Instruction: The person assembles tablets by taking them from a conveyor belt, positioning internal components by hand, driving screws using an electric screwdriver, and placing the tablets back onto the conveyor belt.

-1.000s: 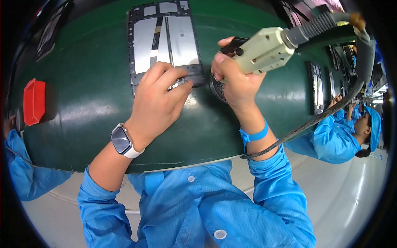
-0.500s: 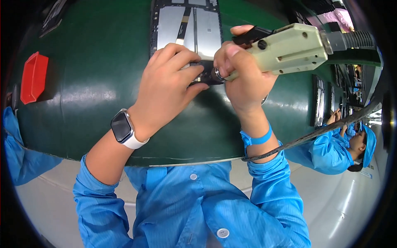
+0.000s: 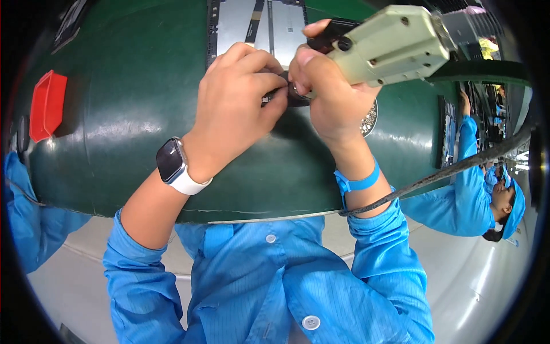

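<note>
My right hand (image 3: pixel 338 94) is wrapped round a pale green electric screwdriver (image 3: pixel 395 46) with a black lever. Its tip end points left and down at the lower edge of an opened tablet (image 3: pixel 286 31), which has a silver metal inside and a dark frame. A dark ribbon cable (image 3: pixel 254 26) runs along the tablet. My left hand (image 3: pixel 238 94) rests over that same lower edge, its thumb and fingers pinched together close to the screwdriver's tip. Whatever lies between those fingers is hidden, as is the exact contact of the tip.
A round dish of small screws (image 3: pixel 369 120) sits partly behind my right wrist. On the green table (image 3: pixel 126 155) a red tray (image 3: pixel 48 106) stands at the left. A dark cable (image 3: pixel 441 172) crosses from my blue wrist strap (image 3: pixel 358 180) to the right. A co-worker (image 3: pixel 475 189) is at the right.
Both hands and the screwdriver have shifted slightly up in the picture, with the tablet. The left fingers have drawn closer together. More of the screw dish shows, and the co-worker has reached an arm forward.
</note>
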{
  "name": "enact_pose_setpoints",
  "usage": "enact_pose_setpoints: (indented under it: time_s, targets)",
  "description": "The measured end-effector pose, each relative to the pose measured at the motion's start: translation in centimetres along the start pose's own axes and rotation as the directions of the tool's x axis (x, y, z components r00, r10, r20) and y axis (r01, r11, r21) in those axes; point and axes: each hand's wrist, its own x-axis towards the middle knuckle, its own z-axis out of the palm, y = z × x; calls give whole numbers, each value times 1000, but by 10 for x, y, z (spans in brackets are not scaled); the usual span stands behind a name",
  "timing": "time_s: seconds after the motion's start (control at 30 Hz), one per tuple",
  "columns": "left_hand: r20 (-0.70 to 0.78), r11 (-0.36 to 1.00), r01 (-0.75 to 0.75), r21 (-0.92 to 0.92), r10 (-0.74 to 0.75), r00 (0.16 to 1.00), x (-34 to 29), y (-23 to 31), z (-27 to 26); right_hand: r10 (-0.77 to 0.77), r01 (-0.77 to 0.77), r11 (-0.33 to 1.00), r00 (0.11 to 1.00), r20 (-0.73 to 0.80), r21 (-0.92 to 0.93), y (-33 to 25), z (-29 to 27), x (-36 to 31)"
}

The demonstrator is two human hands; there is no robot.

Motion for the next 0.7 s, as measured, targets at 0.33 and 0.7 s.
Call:
enact_pose_setpoints:
  time_s: [0.33, 0.7]
  targets:
    - [127, 972, -196, 132, 180, 976, 0, 5, -8, -81, 85, 995, 993, -85, 48, -22, -39, 11]
    - [91, 997, -47, 53, 43, 995, -7, 13, -3, -124, 136, 989, 975, -182, 60, -16, -50, 17]
